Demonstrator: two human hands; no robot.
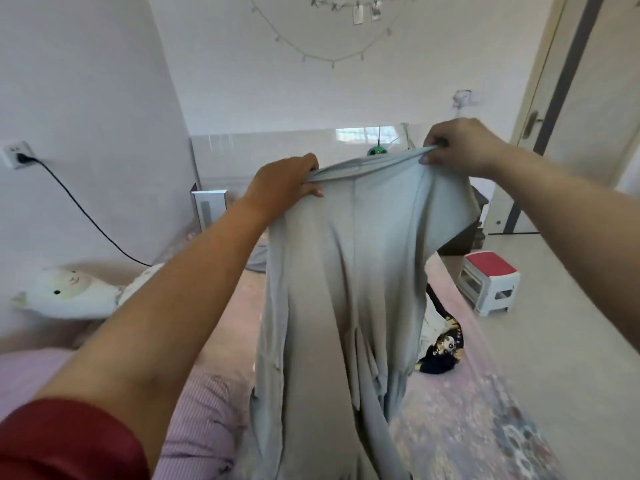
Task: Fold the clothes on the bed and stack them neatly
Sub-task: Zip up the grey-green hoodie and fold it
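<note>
White plastic, a socket (14, 154) sits on the wall at nine o'clock with a black cord (86, 213) running down toward the bed (485, 410). Below it, at eight o'clock, a pale plush (65, 292) lies by the wall, and a striped pink cloth (194, 410) covers the near left of the bed. A dark red sleeve (69, 441) shows at seven o'clock. The left hand (282, 183) reaches up from there, thumb and fingers pinched shut on one end of the top edge of the grey garment (339, 289). That garment hangs in the air at the centre, its top edge pulled taut between the hands, its lower part trailing down to six o'clock over the bed. The right hand (460, 145), at one o'clock, grips the other end, fingers curled closed around bunched fabric. At four o'clock a black printed garment (443, 351) lies crumpled on the patterned bedcover, partly hidden behind the grey one. Off the bed at three o'clock stands a white stool (488, 282) with a red top on the floor.
</note>
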